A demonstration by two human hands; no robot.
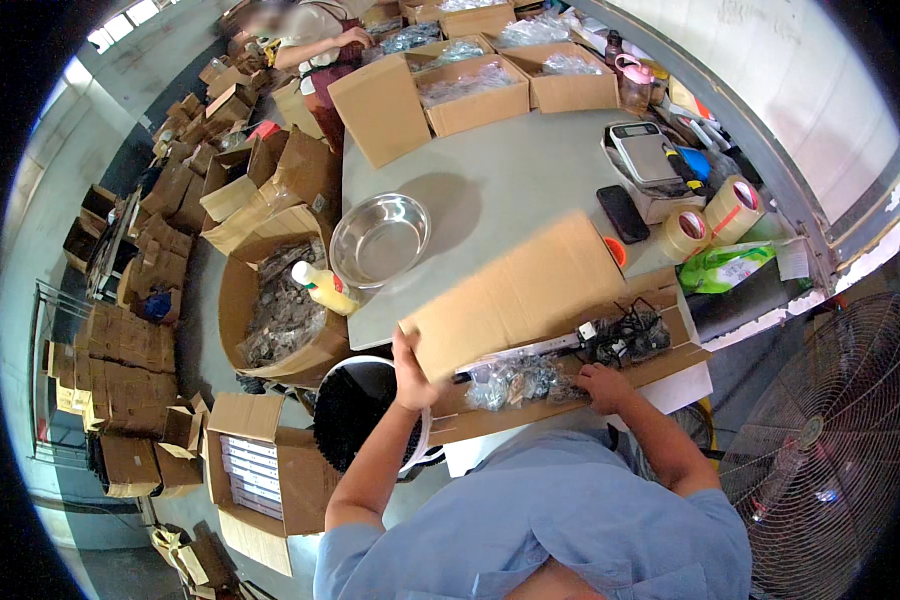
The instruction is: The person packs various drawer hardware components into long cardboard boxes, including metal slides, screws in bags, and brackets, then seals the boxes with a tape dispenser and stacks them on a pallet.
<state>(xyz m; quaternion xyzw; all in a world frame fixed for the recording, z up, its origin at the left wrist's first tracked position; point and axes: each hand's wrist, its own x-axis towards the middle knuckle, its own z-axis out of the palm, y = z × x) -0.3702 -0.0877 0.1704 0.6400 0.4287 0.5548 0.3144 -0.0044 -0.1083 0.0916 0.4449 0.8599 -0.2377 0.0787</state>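
At seven o'clock, the left hand [412, 376] grips the lid [520, 295] of a long cardboard carton [490, 419]; at four, beside bagged hardware [515, 384], the right hand [602, 388] curls, its hold unclear, near black cables [625, 335]. Seemingly contents are being arranged; next calls for keeping the lid raised.

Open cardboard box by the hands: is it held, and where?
The left hand holds its flap by the left edge. The right hand is at the bagged parts; whether it grips them cannot be told.
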